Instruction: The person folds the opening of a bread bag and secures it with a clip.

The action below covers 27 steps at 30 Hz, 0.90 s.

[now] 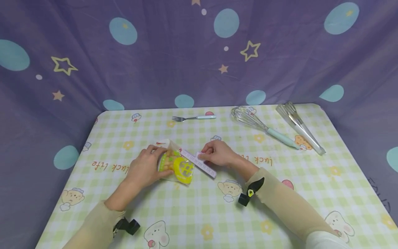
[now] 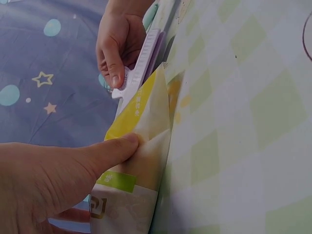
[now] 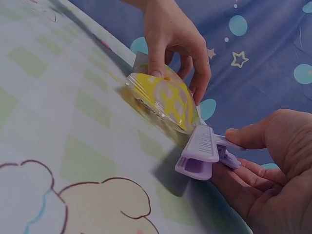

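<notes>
My left hand (image 1: pixel 147 164) grips a yellow and clear snack bag (image 1: pixel 183 169), its thumb across the front and the other fingers behind. In the left wrist view the bag (image 2: pixel 141 161) stands tilted just over the cloth. My right hand (image 1: pixel 219 153) pinches the short handles of a long lilac bag clip (image 1: pixel 199 163) between thumb and fingers. The clip lies slantwise along the bag's right edge. In the right wrist view the clip's (image 3: pixel 200 148) jaws gape at the near end, and its far end meets the bag's (image 3: pixel 170 100) corner.
Behind the hands lies a fork (image 1: pixel 194 118) with a pale handle. To the right are a whisk (image 1: pixel 264 128) with a mint handle and metal tongs (image 1: pixel 300 128). A green checked cloth (image 1: pixel 192 211) covers the table, and a purple curtain (image 1: pixel 174 62) hangs behind it.
</notes>
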Available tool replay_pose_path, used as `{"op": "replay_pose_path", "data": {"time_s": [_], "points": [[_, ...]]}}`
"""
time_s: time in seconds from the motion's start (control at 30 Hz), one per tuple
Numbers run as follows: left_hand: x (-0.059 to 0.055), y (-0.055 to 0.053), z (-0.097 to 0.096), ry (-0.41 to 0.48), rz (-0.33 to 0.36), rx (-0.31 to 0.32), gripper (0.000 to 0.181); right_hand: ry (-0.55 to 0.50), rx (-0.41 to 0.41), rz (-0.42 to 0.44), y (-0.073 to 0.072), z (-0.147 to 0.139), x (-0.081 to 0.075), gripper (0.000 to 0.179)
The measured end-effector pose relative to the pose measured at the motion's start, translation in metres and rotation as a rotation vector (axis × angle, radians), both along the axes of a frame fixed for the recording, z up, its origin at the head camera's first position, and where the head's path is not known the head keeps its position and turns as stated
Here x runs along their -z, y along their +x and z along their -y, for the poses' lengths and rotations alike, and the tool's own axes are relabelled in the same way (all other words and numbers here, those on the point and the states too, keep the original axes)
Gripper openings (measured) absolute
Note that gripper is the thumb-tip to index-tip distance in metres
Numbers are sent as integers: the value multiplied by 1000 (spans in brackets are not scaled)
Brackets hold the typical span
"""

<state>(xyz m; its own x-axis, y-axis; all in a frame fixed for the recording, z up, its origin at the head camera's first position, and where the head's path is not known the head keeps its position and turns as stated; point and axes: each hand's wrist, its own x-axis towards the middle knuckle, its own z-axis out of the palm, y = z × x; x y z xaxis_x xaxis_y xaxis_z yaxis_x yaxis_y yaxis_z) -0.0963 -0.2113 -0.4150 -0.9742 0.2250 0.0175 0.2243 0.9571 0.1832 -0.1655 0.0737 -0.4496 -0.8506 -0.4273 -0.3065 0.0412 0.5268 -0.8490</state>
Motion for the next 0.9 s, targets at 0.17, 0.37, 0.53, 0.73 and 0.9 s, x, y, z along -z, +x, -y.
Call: {"op": "replay_pose_path", "data": {"time_s": [0.17,0.37,0.53,0.73,0.9], "points": [[1,0,0,0,4,1,84,-10,-14,-14,-3,2,1,17],[2,0,1,-1,5,1,85,-39,-18,3,-6,6,3,16],[2,-1,0,-1,1,1,85,-44,-13,9,-8,10,4,16],[1,-1,0,-6,7,1,85,-28,-11,7,-10,13,3,16],[1,0,1,-10,15,-3,85,-22,-6,-9,-12,17,4,16]]}}
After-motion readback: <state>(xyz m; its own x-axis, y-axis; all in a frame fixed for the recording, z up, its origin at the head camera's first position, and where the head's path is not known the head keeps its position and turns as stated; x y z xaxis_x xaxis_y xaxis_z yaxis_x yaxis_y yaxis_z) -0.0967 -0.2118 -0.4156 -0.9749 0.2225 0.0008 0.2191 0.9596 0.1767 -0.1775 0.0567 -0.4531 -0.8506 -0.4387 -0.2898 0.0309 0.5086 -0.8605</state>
